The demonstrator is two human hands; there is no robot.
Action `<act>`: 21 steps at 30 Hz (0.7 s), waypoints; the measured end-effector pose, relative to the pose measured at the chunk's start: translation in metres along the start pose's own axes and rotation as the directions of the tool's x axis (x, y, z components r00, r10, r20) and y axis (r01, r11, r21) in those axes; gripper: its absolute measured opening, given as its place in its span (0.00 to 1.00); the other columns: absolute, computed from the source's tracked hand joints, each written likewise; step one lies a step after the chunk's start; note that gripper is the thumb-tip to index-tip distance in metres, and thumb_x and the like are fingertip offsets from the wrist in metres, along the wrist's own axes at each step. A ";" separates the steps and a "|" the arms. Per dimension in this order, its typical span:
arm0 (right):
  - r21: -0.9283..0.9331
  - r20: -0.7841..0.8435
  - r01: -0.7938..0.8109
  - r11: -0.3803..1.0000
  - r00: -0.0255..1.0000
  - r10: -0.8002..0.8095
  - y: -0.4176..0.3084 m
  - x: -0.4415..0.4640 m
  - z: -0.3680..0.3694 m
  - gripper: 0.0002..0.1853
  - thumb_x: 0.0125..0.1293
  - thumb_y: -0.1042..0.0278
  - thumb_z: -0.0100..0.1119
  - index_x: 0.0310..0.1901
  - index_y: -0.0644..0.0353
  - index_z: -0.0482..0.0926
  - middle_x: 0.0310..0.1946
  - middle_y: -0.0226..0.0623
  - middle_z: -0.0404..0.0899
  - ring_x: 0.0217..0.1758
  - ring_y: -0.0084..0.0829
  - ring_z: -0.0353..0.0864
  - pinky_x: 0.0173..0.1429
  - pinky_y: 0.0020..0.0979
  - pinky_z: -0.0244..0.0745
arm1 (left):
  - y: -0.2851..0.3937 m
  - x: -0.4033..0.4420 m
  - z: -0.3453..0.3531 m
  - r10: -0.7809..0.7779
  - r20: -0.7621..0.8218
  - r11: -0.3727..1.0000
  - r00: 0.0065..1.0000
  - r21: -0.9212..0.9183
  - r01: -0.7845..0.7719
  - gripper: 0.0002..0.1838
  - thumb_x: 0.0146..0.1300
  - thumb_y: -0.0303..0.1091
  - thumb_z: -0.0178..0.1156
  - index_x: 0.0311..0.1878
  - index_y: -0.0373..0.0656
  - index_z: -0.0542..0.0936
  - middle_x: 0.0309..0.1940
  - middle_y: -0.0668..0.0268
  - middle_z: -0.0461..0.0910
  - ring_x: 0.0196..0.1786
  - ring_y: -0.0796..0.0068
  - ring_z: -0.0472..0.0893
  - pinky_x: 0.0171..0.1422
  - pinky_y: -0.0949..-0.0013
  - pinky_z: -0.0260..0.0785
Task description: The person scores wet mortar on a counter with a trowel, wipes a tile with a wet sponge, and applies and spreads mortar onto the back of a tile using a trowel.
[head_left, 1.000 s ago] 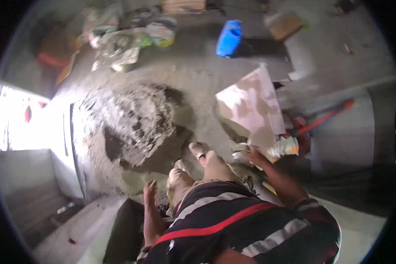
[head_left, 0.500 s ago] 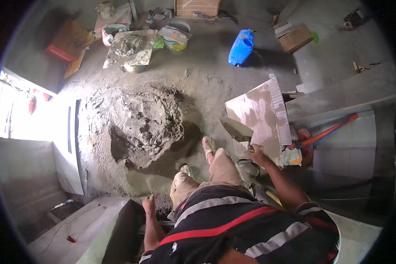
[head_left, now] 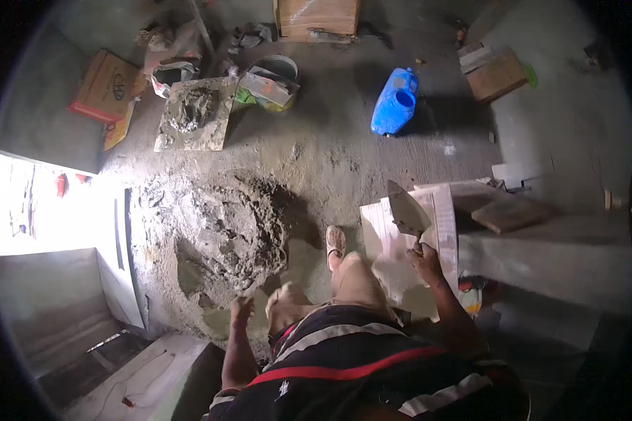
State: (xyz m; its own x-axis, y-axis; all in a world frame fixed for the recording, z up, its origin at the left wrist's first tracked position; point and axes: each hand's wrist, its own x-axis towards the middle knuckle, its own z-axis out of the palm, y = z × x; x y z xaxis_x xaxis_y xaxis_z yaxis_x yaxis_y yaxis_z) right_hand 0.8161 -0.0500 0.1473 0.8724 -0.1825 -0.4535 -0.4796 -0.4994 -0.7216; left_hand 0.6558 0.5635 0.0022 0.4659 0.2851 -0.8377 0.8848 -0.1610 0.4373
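Note:
My right hand (head_left: 426, 264) is wrapped round the handle of a pointed trowel (head_left: 406, 210). The blade points away from me, above pale pinkish-white panels (head_left: 439, 217) with wet patches; I cannot tell whether it touches them. My left hand (head_left: 241, 310) hangs beside my left knee with its fingers curled in, and nothing shows in it. In front of that hand, a heap of wet grey mortar (head_left: 232, 224) spreads over the floor.
Beyond the heap, a board (head_left: 214, 130) carries more mortar, near a bucket (head_left: 282, 67). A blue plastic jug (head_left: 395, 102) stands farther off. Cardboard boxes (head_left: 105, 85) sit along the left wall. A low ledge (head_left: 555, 252) runs on the right, and a concrete block (head_left: 182, 372) is at lower left.
My right hand has carried the trowel forward, its blade now farther over the panels. The left hand has risen slightly and looks more curled. The camera view has tilted up.

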 end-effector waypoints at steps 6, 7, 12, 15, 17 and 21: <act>-0.037 -0.049 0.044 0.998 0.998 -0.046 -0.040 0.083 -0.058 0.13 0.66 0.62 0.66 0.33 0.59 0.73 0.20 0.27 0.71 0.21 0.20 0.70 0.27 0.29 0.67 | 0.171 0.054 0.034 0.222 -0.098 0.974 0.970 0.074 -0.216 0.23 0.68 0.49 0.64 0.51 0.36 0.85 0.29 0.59 0.85 0.28 0.70 0.83 0.34 0.63 0.76; 0.011 -0.097 0.012 1.000 0.995 -0.010 -0.046 0.098 -0.060 0.12 0.66 0.62 0.65 0.34 0.58 0.74 0.20 0.26 0.70 0.21 0.19 0.70 0.26 0.28 0.66 | 0.197 0.057 0.037 0.296 -0.086 0.944 0.951 0.179 -0.277 0.22 0.68 0.47 0.65 0.50 0.36 0.85 0.29 0.58 0.86 0.29 0.70 0.83 0.36 0.62 0.77; 0.234 -0.075 -0.162 0.959 0.980 0.184 -0.114 0.141 -0.075 0.13 0.65 0.61 0.67 0.35 0.59 0.74 0.23 0.29 0.71 0.20 0.22 0.69 0.25 0.31 0.65 | 0.300 0.102 0.041 0.240 0.040 0.969 0.970 -0.074 -0.237 0.19 0.68 0.46 0.64 0.49 0.39 0.83 0.32 0.62 0.84 0.32 0.70 0.84 0.35 0.65 0.77; 0.200 -0.064 -0.126 0.972 0.988 0.141 -0.140 0.186 -0.083 0.13 0.67 0.63 0.66 0.32 0.53 0.70 0.19 0.23 0.67 0.18 0.18 0.67 0.23 0.28 0.64 | 0.371 0.152 0.040 0.240 0.092 0.892 0.966 -0.415 -0.182 0.17 0.69 0.46 0.64 0.49 0.42 0.80 0.33 0.64 0.82 0.30 0.72 0.82 0.31 0.68 0.76; 0.204 -0.110 -0.097 0.974 0.987 0.121 -0.170 0.222 -0.083 0.13 0.67 0.63 0.66 0.32 0.53 0.70 0.19 0.24 0.68 0.18 0.18 0.68 0.23 0.28 0.64 | 0.431 0.191 0.037 0.215 0.114 0.880 0.970 -0.454 -0.141 0.18 0.69 0.47 0.64 0.52 0.43 0.79 0.36 0.64 0.83 0.30 0.72 0.81 0.34 0.67 0.75; 0.056 -0.202 -0.036 0.998 0.978 0.047 -0.193 0.333 -0.075 0.12 0.67 0.62 0.66 0.32 0.54 0.72 0.20 0.25 0.69 0.20 0.19 0.69 0.25 0.28 0.65 | 0.540 0.303 0.033 0.254 0.097 0.832 0.962 -0.530 -0.166 0.24 0.69 0.50 0.64 0.58 0.40 0.79 0.42 0.60 0.85 0.38 0.69 0.82 0.42 0.63 0.76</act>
State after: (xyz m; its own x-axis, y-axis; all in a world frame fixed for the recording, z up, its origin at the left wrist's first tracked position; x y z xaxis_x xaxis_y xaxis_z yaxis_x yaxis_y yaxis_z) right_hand 1.2065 -0.0780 0.1750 0.8500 -0.3734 -0.3715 -0.5154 -0.4439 -0.7330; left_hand 1.2748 0.5319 -0.0263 0.6722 0.1422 -0.7265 0.6636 0.3193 0.6765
